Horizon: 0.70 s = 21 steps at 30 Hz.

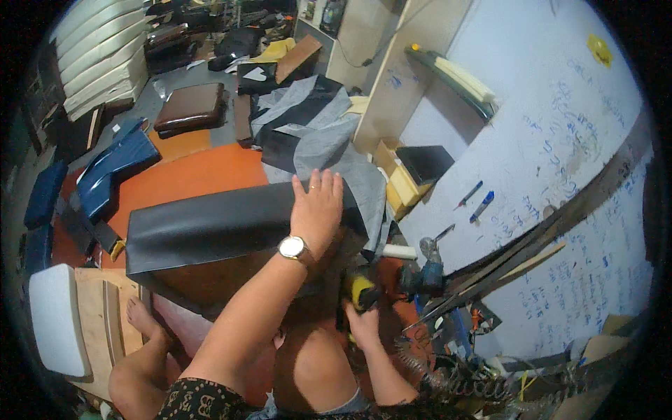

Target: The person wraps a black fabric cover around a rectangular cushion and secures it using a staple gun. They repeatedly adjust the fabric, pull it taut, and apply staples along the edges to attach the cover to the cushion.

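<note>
Nearest the wearer, at about six o'clock, the right hand (364,323) was wrapped around the yellow-and-black grip of a staple gun (360,290), fingers clamped on it, the tool sitting just right of the bare knee (308,364). A coiled air hose (420,357) lay near it at five o'clock.

Just beyond, toward the centre of the view, the left hand (318,206), with a wristwatch (292,247) on its wrist, lay flat and spread on the upper right end of a black vinyl-covered cushion panel (210,227); the fingers were apart and pressing, not closed around anything. The panel stood before the wearer's legs, its long axis running from nine o'clock to three o'clock, tilted slightly upward on the right, its covered face turned up and away. Below it the brown underside (210,280) showed. Judging from its look, the vinyl would be smooth and somewhat slippery, the padded board stiff yet light enough to steady with one palm; its long edges or right end seemed the safest hold.

Farther out at ten o'clock lay blue cushions (112,168) on an orange sheet (196,175). At twelve o'clock was a heap of grey fabric (315,133) and a brown cushion (190,105). At two o'clock a white worktable (546,140), scribbled with blue ink, carried two pens (476,199).
</note>
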{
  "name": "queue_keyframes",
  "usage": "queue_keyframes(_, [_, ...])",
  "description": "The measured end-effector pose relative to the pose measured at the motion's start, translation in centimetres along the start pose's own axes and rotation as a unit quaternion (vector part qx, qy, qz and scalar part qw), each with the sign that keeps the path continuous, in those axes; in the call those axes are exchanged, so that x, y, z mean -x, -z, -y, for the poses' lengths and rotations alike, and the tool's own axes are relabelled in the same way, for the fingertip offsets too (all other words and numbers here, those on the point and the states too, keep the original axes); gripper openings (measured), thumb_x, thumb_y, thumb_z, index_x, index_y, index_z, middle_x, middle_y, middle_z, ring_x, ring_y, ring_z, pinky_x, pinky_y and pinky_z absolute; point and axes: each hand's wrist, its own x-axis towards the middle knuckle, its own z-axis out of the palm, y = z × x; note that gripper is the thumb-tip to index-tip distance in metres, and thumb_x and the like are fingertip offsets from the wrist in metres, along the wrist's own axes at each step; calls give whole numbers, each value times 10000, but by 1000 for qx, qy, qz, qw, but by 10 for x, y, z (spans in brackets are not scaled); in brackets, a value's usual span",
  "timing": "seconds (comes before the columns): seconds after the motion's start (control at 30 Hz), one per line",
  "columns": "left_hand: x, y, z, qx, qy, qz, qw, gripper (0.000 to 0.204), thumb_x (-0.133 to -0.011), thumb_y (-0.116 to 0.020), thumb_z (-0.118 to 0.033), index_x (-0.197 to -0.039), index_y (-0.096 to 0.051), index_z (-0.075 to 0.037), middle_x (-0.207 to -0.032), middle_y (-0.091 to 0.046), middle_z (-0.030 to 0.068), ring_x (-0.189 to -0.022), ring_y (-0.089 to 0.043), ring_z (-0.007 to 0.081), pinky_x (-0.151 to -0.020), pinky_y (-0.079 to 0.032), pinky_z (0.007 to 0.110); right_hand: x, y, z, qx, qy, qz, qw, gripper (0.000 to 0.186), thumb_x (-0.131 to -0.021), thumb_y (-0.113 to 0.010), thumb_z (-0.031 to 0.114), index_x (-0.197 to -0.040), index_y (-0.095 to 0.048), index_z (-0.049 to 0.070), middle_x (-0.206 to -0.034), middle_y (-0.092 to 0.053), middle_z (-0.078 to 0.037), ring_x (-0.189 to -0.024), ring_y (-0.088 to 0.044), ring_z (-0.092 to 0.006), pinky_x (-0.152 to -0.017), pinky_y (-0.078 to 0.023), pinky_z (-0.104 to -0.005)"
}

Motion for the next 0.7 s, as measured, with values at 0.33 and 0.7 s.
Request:
queue_keyframes(0.33, [38,16,-38,5,0,-3,1000,652,-1032,-575,-369,-1595,-447,-67,-1579,-526,191,-1494,-467,389,-1217,-286,686,46,33,-140,14,-202,187,961,636,-1030,-732,353,-1537,-518,34,-1252,-719,-126,-1030,-707,-239,-933,-556,-390])
queue_keyframes(0.7, [84,84,159,141,153,245,947,839,-952,-459,-849,-1221,-802,-131,-1239,-771,171,-1162,-737,361,-970,-572,481,-39,-54,199,-300,-269,155,902,664,-1033,-697,422,-1553,-427,109,-1504,-532,-166,-1372,-533,-529,-982,-532,-714])
